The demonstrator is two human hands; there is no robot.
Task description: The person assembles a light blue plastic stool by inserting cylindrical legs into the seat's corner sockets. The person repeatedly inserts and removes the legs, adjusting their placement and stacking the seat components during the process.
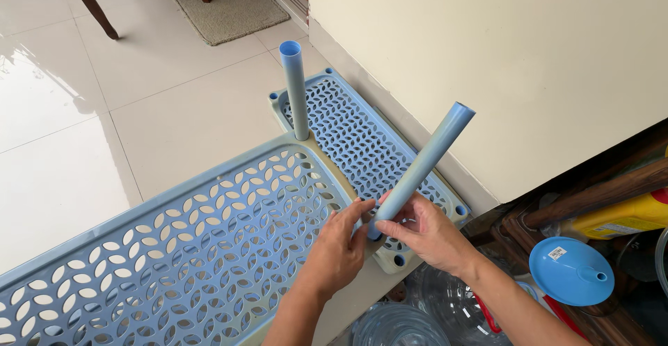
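Both forearms rise from six o'clock, and the left hand (pixel 339 248) and right hand (pixel 426 231) meet on the lower end of a tilted blue tube (pixel 422 165). Left fingertips press the tube's base from nine o'clock; the right grip wraps narrowly around it from three o'clock. Its open top leans toward one o'clock, in front of the cream wall (pixel 501 60). Its foot sits at the near corner of the small perforated blue shelf panel (pixel 362 144), which lies flat on the tiled floor (pixel 104 109). At that panel's eleven o'clock corner a second blue tube (pixel 296 90) stands upright. A larger perforated blue panel (pixel 181 248) spreads toward eight o'clock. At four o'clock lies a blue funnel (pixel 570 271), beside clear plastic containers (pixel 445 297).
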